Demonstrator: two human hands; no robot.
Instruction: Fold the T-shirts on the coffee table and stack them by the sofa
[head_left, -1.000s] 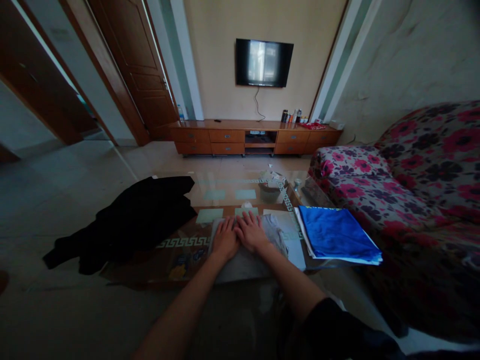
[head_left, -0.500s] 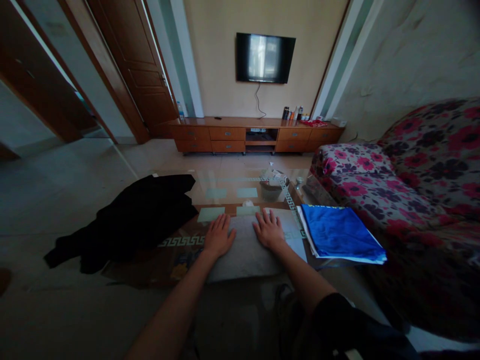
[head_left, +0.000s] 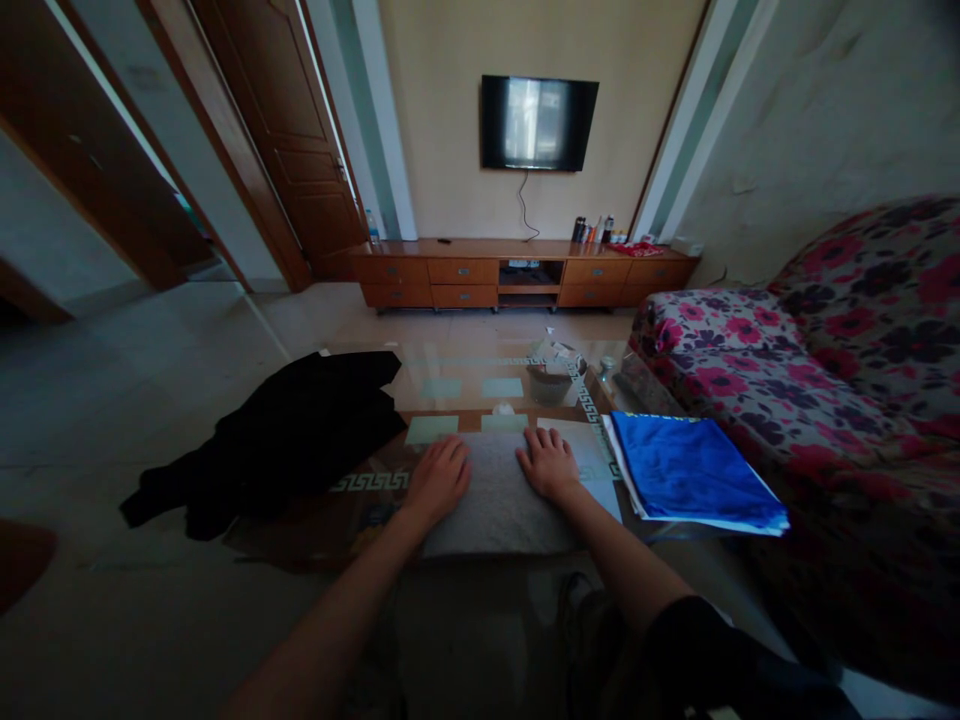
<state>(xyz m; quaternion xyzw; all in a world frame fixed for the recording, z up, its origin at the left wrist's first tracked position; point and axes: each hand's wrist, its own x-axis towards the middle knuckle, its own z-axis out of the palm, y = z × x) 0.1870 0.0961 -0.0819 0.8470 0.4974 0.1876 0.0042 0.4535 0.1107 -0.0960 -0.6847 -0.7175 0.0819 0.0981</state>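
Note:
A grey folded cloth (head_left: 495, 505), perhaps a garment, lies flat near the front edge of the glass coffee table (head_left: 386, 481). Part of a white sheet (head_left: 598, 487) shows from under its right side. On the cloth's left edge my left hand (head_left: 439, 478) rests palm down, fingers laid flat and close together. My right hand (head_left: 551, 465) lies on its upper right part, fingers stretched out and slightly spread. Neither hand grips anything. To the right is a neat stack of folded blue and white cloth (head_left: 690, 468); to the left, a black garment (head_left: 277, 430) lies loosely spread.
A bin with crumpled paper (head_left: 555, 378) shows beyond my right hand, apparently through or behind the glass. A flowered sofa (head_left: 765, 370) stands on the right. Against the far wall is a low wooden cabinet (head_left: 461, 270) under a television (head_left: 538, 125).
The whole view has shifted slightly, so things appear a little farther right. My left hand's fingers look closer together. Both hands stay on the grey cloth.

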